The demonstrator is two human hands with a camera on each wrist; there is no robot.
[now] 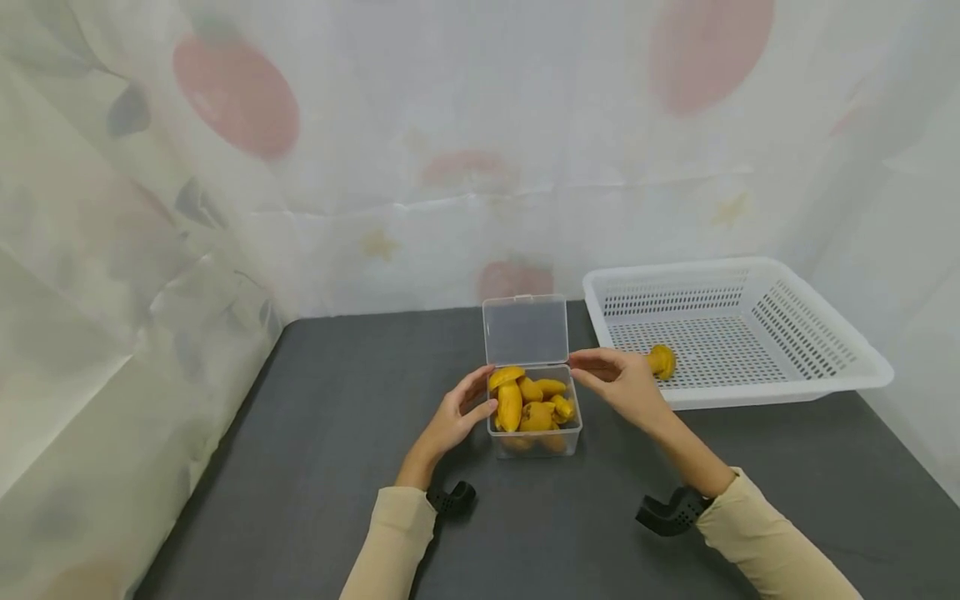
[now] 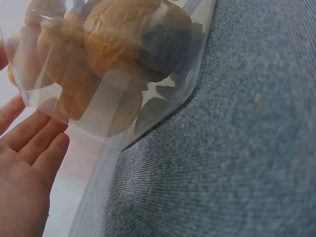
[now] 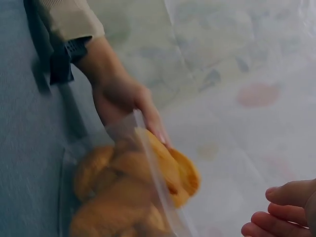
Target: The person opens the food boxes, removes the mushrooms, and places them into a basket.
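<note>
A clear plastic box (image 1: 536, 444) stands on the table, its hinged lid (image 1: 525, 332) raised at the back. Several yellow mushrooms (image 1: 510, 406) fill it, one with its cap above the rim. At the box's left side is my left hand (image 1: 452, 417), its fingers fairly straight along the wall and the thumb near the tall mushroom. The left wrist view shows those fingers (image 2: 37, 136) against the clear wall. My right hand (image 1: 618, 382) hovers by the box's back right corner, thumb and fingers apart; in the right wrist view nothing lies between its fingertips (image 3: 276, 192).
A white perforated basket (image 1: 825, 358) stands at the back right, with one yellow mushroom (image 1: 662, 362) near its front left, partly behind my right hand. Dark grey cloth covers the table (image 1: 315, 467). A printed curtain (image 1: 375, 167) hangs behind and to the left.
</note>
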